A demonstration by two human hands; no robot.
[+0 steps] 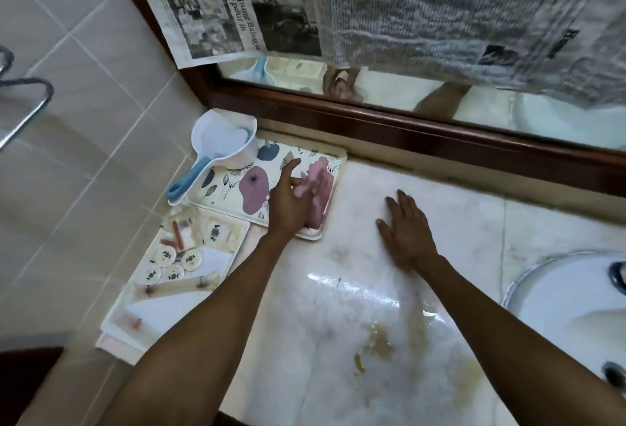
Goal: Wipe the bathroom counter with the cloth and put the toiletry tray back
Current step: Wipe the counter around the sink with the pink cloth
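Pink cloth (320, 203) is seen blurred on the right part of a floral tray (298, 156) at the back of the marble worktop (440, 195), directly under the fingertips of the left grip (291, 205). That grip is spread, thumb held apart; whether the cloth is touched or pinched cannot be told through the blur. The right grip (406, 232) is laid flat on the worktop with fingers extended, well to the right of the cloth and holding nothing. The toiletry tray (220, 258), loaded with round soaps and tubes, is set against the left wall, just in front of the floral tray and left of the left forearm. A white scoop (223, 141) with a blue handle is placed on the floral tray's back left corner. Brown stains (376, 344) are spread on the worktop near the sink (569, 293).
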